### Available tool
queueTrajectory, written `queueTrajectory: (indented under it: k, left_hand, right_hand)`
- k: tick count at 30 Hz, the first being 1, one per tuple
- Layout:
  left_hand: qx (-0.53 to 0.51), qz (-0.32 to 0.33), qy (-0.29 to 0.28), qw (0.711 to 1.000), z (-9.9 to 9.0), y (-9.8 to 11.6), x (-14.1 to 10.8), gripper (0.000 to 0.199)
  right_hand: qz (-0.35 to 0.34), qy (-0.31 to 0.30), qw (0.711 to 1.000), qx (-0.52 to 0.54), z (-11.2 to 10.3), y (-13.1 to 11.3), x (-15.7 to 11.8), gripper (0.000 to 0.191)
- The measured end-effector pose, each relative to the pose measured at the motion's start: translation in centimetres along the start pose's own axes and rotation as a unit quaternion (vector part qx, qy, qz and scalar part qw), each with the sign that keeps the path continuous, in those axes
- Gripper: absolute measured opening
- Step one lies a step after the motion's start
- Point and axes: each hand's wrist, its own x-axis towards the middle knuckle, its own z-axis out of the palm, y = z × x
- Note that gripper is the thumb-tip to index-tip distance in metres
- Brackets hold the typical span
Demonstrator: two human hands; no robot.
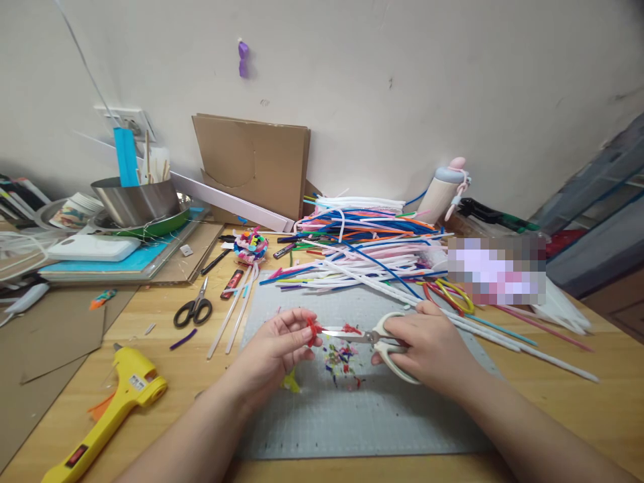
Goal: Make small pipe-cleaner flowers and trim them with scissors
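Between the thumb and fingers of my left hand is a small red pipe cleaner piece. My right hand grips white-handled scissors, whose blades point left and reach the red piece. A bit of red fuzz lies along the blades. Below them, colourful clippings are scattered over the grey cutting mat. A yellow scrap shows just under my left hand.
Many pipe cleaners are heaped behind the mat. At left lie a yellow glue gun, black scissors and glue sticks. A pompom-like colourful bundle, cardboard, a metal pot and a bottle stand farther back.
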Motion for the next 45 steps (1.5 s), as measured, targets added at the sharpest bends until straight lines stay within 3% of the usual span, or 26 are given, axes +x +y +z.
queueTrajectory:
  k: [11,20,28,45]
  left_hand:
    - [-0.014,-0.006,0.024,1.000,0.18,0.14,-0.07,0.017]
    - [-0.014,-0.007,0.003,1.000,0.11,-0.23,-0.01,0.017]
    - [-0.083,-0.049,0.016,0.995,0.11,-0.23,0.08,0.020]
    - [-0.088,-0.055,0.023,0.994,0.05,-0.31,0.07,0.021]
  right_hand:
    - [0.011,-0.006,1.000,0.001,-0.10,-0.02,0.15,0.027]
    - [0.008,-0.004,1.000,-0.008,0.47,-0.29,-0.03,0.031]
    - [0.010,0.030,0.999,-0.043,0.75,-0.35,-0.25,0.014]
    - [0.011,0.027,0.998,-0.049,0.57,-0.62,-0.13,0.015]
